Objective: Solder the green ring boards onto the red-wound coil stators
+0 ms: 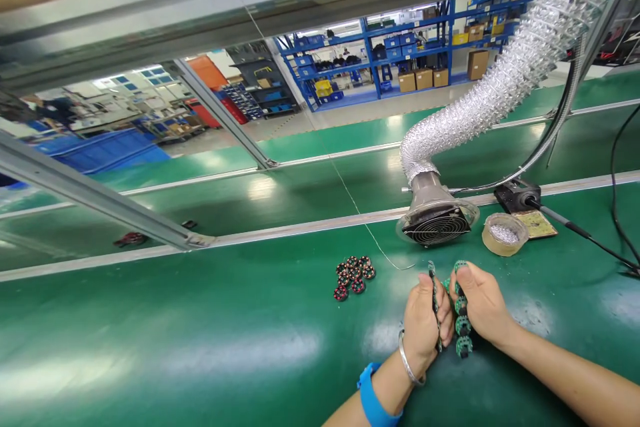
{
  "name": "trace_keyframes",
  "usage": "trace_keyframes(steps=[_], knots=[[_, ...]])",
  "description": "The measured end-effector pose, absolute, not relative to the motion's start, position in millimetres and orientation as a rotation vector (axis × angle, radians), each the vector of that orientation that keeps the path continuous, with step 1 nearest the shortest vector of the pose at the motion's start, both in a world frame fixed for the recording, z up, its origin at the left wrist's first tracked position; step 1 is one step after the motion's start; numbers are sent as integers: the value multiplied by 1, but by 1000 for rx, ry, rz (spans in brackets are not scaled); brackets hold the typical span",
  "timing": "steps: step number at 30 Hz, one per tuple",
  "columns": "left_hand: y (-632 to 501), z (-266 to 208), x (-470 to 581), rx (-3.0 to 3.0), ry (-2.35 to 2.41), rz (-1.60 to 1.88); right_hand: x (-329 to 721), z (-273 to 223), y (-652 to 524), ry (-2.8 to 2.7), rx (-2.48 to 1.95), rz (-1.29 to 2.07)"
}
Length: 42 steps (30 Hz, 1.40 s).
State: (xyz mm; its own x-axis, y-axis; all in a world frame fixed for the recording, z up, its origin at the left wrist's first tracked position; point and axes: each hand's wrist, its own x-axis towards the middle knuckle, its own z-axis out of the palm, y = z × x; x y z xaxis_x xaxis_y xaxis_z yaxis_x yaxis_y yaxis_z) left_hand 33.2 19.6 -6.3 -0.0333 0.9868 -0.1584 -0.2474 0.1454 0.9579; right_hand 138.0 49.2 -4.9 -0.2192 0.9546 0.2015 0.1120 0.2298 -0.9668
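My left hand (pixel 425 317), with a silver bangle and a blue wristband, is closed on a thin strip of circuit boards (pixel 435 300) turned edge-on. Close beside it, my right hand (pixel 483 303) grips another strip of small round green circuit boards (pixel 463 325), joined in a row, which hangs down from between thumb and fingers. A bit of green board also shows between the hands. To the left on the green bench lies a cluster of small round wound coils (pixel 355 273), black with red and copper colouring.
Beyond my hands stands a fume extractor fan (pixel 437 227) on a silver flexible duct (pixel 475 100). A round tub (pixel 505 233) of silvery bits sits beside a soldering iron (pixel 565 219) in its holder. Solder wire (pixel 370 230) hangs onto the bench; a metal post (pixel 100 190) rises at left.
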Motion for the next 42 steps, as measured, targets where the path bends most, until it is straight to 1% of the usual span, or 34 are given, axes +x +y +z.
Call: trace_keyframes(steps=[3,6,11,16,23,26,29,32,34,36,42], knots=[[25,-3,30,788,1082,1234,143,0,65,-1593,-1086,1087],[29,-3,21,805,1099,1165,159,4,78,-1763,-1101,1027],[39,-12,6,782,1181,1168,195,7,76,-2281,-1003,813],[46,-20,3,748,1198,1157,201,-2,72,-2713,-849,577],[45,-21,2,763,1187,1173,191,-8,64,-2858,-793,229],[45,-22,2,773,1177,1177,199,13,62,-2780,-815,143],[45,-24,2,789,1169,1156,217,59,88,-2554,-948,69],[46,-24,2,821,1190,1137,232,107,135,-2178,-1160,-52],[45,-23,2,852,1214,1129,234,123,154,-2026,-1232,-50],[43,-22,2,891,1232,1113,226,120,151,-1972,-1252,25],[32,-19,9,1022,1230,1060,177,51,75,-2077,-1195,524]])
